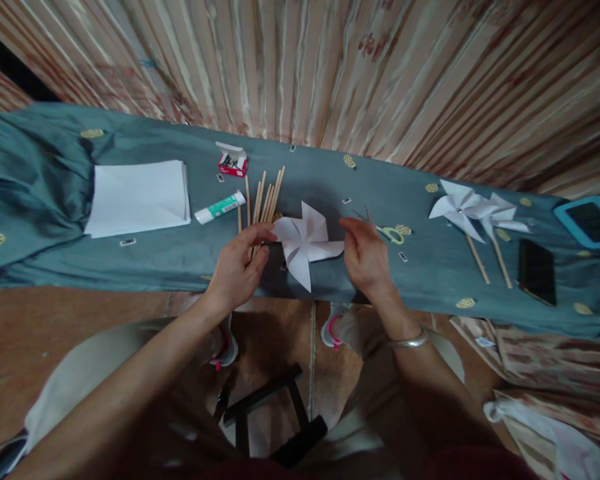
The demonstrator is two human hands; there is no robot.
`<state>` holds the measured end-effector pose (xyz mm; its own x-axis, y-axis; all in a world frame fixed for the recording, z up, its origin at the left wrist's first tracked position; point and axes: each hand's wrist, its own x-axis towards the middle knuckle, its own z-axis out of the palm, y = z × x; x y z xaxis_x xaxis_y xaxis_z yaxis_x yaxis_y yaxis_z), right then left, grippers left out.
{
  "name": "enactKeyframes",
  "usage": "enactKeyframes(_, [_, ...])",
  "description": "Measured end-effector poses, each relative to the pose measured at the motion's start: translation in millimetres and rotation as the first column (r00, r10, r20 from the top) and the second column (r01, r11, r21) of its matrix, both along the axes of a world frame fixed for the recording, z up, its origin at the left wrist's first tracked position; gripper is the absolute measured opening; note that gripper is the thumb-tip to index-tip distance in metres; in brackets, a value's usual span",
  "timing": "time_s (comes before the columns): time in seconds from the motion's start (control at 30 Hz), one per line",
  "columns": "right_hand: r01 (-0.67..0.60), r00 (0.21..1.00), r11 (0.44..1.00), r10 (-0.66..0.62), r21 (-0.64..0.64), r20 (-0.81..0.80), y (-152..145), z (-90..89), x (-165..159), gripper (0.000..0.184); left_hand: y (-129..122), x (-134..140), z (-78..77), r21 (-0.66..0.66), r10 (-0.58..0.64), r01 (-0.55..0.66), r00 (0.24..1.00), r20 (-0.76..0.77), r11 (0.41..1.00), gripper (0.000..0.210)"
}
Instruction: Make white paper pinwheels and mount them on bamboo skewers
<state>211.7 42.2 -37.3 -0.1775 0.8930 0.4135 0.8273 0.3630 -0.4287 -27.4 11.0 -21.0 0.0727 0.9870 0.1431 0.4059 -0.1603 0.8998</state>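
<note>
A white paper pinwheel (304, 248) with folded blades is in front of me, near the table's front edge. At its left blade is my left hand (240, 267), thumb and forefinger closed on the paper edge. My right hand (367, 257), fingers curled, pinches the tip of the right blade. No stick shows on this pinwheel. Several thin wooden sticks (272, 193) lie just behind my left hand. Scissors with pale green handles (393, 235) rest beyond my right hand, partly hidden by it.
On the left are a stack of white paper (137, 199), a glue stick (220, 208) and an open red box of small metal pieces (233, 162). Pinwheels on sticks (460, 208), a black phone (537, 272) and a blue-framed device (593, 221) lie right. A curtain (300, 73) hangs behind the table.
</note>
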Motion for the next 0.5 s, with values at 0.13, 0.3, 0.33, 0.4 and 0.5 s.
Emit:
enactKeyframes(0.13, [0.133, 0.990, 0.988, -0.136, -0.079, -0.040, 7, -0.6, 11, 0.037, -7, -2, -9.3, -0.317, 0.102, 0.016, 0.931, 0.351, 0.948, 0.023])
enactKeyframes(0.3, [0.149, 0.986, 0.974, -0.159, -0.173, -0.048, 11, -4.5, 8, 0.038, -16, -3, -11.1, -0.538, 0.337, 0.065, 0.715, 0.612, 0.840, 0.039])
enactKeyframes(0.33, [0.148, 0.987, 0.970, -0.158, -0.195, -0.040, 12, -4.9, 7, 0.038, -18, -3, -9.2, -0.561, 0.370, 0.071, 0.683, 0.630, 0.825, 0.040])
enactKeyframes(0.4, [0.137, 0.989, 0.962, -0.145, -0.237, -0.018, 13, -5.3, 6, 0.038, -20, 0, -4.1, -0.602, 0.426, 0.082, 0.632, 0.648, 0.795, 0.040])
enactKeyframes(0.5, [0.117, 0.992, 0.958, -0.124, -0.262, -0.013, 18, -6.5, 5, 0.037, -21, 4, 3.4, -0.644, 0.473, 0.126, 0.576, 0.667, 0.755, 0.037])
